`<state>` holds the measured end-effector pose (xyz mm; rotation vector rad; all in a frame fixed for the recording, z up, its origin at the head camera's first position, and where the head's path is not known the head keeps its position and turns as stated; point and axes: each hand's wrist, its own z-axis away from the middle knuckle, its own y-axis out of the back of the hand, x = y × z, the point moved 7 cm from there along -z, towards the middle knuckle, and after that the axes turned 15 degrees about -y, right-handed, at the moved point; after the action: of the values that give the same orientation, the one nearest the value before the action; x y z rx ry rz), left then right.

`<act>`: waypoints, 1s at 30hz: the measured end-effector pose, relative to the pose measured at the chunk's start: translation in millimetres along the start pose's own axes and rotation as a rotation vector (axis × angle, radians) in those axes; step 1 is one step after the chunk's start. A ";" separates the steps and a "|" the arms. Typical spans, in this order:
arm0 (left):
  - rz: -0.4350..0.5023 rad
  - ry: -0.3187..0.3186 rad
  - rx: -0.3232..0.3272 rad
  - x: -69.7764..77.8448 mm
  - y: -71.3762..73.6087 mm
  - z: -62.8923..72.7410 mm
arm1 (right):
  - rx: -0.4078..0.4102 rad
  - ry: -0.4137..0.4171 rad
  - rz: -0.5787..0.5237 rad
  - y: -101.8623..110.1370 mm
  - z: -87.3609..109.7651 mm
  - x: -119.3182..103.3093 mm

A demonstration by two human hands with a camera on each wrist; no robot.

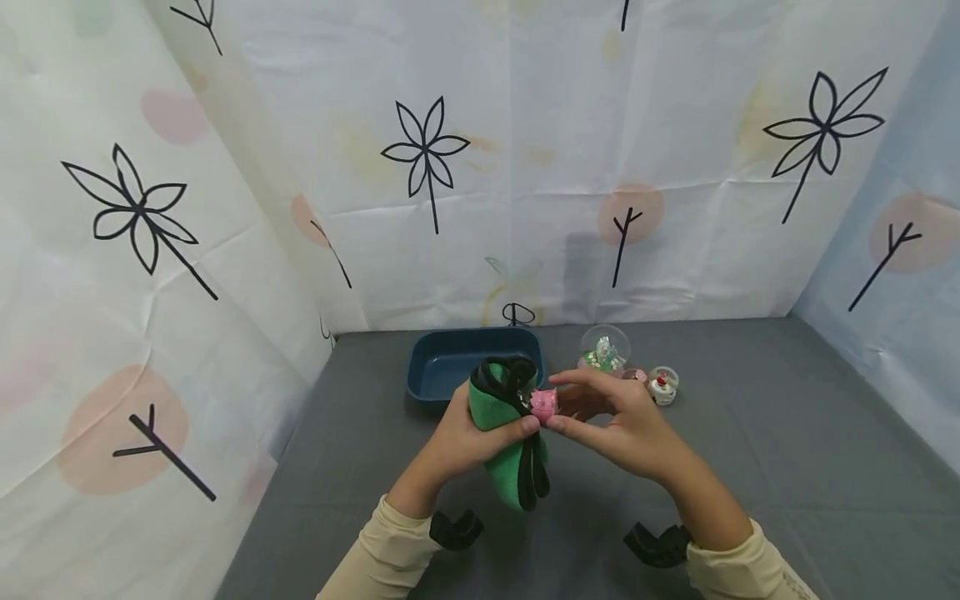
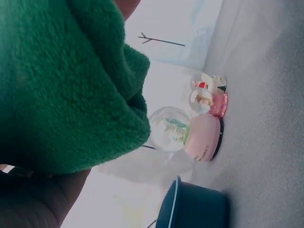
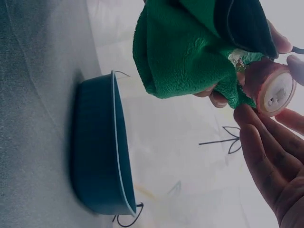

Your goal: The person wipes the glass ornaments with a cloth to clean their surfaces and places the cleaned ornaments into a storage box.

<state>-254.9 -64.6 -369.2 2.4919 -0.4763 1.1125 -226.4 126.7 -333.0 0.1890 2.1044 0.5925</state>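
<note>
My left hand (image 1: pixel 467 440) grips a folded green cloth (image 1: pixel 495 410) with black edging, bunched around the clear globe end of a small snow globe (image 1: pixel 544 405). The snow globe's pink base sticks out of the cloth towards the right. My right hand (image 1: pixel 618 417) pinches that base between thumb and fingertips. In the right wrist view the base's pale round underside (image 3: pixel 278 95) faces the camera, and a bit of the glass shows beside the cloth. Green cloth (image 2: pixel 71 85) fills the left part of the left wrist view and hides the snow globe there.
A blue rectangular basin (image 1: pixel 423 392) stands behind the hands on the grey table (image 1: pixel 750 417). Right of it are a large snow globe (image 2: pixel 202 137) on a pink base and two smaller snow globes, one with a white base (image 1: pixel 663 392). Patterned cloth walls (image 1: pixel 525 208) enclose the table.
</note>
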 end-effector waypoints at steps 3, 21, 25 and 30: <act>-0.003 0.001 0.016 -1.1 2.0 -0.7 | -0.002 0.020 -0.001 -0.1 -0.9 -0.8; 0.013 0.022 0.008 -3.5 1.0 2.3 | -0.016 -0.064 0.066 -0.8 -2.1 3.2; 0.019 0.017 0.023 -4.0 2.1 2.1 | -0.018 0.009 0.033 -0.1 -1.9 1.6; 0.030 0.030 0.034 -4.7 3.0 0.8 | -0.030 0.102 -0.006 0.7 -2.1 -1.7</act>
<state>-258.7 -66.9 -372.7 2.5015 -0.4915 1.1766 -227.2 125.9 -330.4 0.1375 2.1922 0.6420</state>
